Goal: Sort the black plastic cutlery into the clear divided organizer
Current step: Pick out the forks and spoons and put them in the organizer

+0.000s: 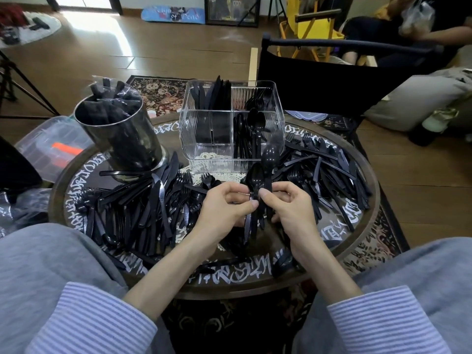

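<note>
A small bunch of black plastic spoons (pixel 258 175) stands upright between my hands, bowls up, just in front of the clear divided organizer (pixel 204 139). My left hand (pixel 222 208) pinches the handles from the left and my right hand (pixel 286 203) pinches them from the right. In the organizer, knives (pixel 212 94) fill the back left compartment, forks (pixel 258 98) the back right, and spoons (pixel 251 131) the front right. Its front left compartment holds nothing. Loose black cutlery (pixel 143 200) lies heaped across the round table (pixel 367 226) on both sides of my hands.
A metal cylinder (pixel 120 134) stuffed with wrapped black cutlery stands at the table's back left. A clear plastic bin (pixel 48 146) sits off the left edge. A black folding chair (pixel 332 80) stands behind the table on the right, with a seated person (pixel 398 26) beyond it.
</note>
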